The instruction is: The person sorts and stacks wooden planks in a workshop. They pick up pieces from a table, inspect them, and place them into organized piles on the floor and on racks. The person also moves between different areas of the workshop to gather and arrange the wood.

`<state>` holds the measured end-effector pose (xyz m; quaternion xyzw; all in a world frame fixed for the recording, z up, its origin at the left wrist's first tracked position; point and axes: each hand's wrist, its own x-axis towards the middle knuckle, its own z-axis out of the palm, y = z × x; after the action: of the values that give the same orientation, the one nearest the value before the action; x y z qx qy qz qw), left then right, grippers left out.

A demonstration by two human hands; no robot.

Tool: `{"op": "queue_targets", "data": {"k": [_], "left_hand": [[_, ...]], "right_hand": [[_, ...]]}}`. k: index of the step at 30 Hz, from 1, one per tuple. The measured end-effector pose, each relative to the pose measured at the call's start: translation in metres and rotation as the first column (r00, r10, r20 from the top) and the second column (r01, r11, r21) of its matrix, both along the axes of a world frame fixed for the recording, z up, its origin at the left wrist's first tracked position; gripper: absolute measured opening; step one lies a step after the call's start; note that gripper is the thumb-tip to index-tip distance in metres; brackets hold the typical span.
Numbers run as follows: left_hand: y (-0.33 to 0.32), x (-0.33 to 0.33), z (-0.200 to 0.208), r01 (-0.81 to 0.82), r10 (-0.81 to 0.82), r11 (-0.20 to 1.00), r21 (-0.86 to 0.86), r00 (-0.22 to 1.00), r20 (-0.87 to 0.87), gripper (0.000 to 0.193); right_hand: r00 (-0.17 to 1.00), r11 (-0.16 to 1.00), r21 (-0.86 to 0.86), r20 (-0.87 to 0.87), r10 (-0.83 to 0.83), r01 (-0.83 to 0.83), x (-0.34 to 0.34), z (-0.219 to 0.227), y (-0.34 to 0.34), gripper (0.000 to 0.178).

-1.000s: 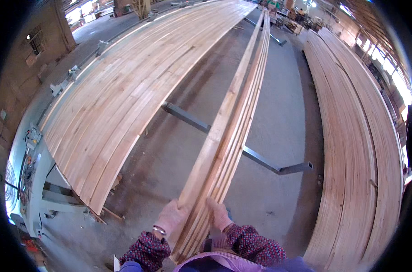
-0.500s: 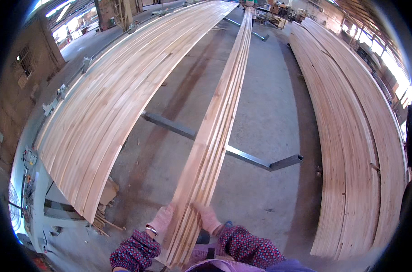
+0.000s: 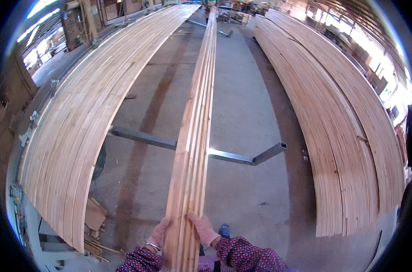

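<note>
A long bundle of pale wooden boards (image 3: 188, 149), laid side by side on edge, runs from my body to the far end of the room. My left hand (image 3: 158, 235), in a pinkish glove, is closed on its left side. My right hand (image 3: 203, 229), gloved alike, grips the right side with the fingers over the top edges. The bundle's near end passes out of the picture at the bottom. At its far end stands another person (image 3: 210, 3), small and mostly hidden; their hands cannot be made out.
A grey metal beam (image 3: 147, 138) crosses under the bundle, its angled end to the right. At left, a wide panel of boards (image 3: 92, 99) lies on a machine frame. Board stacks (image 3: 324, 122) fill the right. Scrap wood (image 3: 95, 215) lies at lower left. A blue shoe (image 3: 224, 230) shows below.
The view has turned to the right, so the bundle and the left panel sit farther left in the picture. Both my hands keep their hold on the boards.
</note>
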<state>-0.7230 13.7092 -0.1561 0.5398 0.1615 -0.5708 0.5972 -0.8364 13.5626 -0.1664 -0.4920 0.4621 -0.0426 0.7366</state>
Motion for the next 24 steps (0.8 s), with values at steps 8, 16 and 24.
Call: {"op": "queue_targets", "data": {"k": [8, 16, 24], "left_hand": [[-0.078, -0.089, -0.012, -0.081, -0.135, 0.891, -0.447, 0.892, -0.431, 0.048], [-0.183, -0.232, 0.114, 0.166, -0.24, 0.884, -0.437, 0.963, -0.119, 0.061], [-0.242, -0.33, 0.199, 0.213, -0.28, 0.855, -0.473, 0.957, -0.076, 0.061]], "right_hand": [[0.973, 0.96, 0.197, 0.074, -0.218, 0.2, -0.089, -0.011, -0.067, 0.059], [0.939, 0.964, 0.228, 0.281, -0.2, 0.137, -0.205, 0.077, -0.156, 0.069], [0.959, 0.992, 0.025, 0.252, -0.128, 0.126, -0.302, 0.164, -0.212, 0.076]]}}
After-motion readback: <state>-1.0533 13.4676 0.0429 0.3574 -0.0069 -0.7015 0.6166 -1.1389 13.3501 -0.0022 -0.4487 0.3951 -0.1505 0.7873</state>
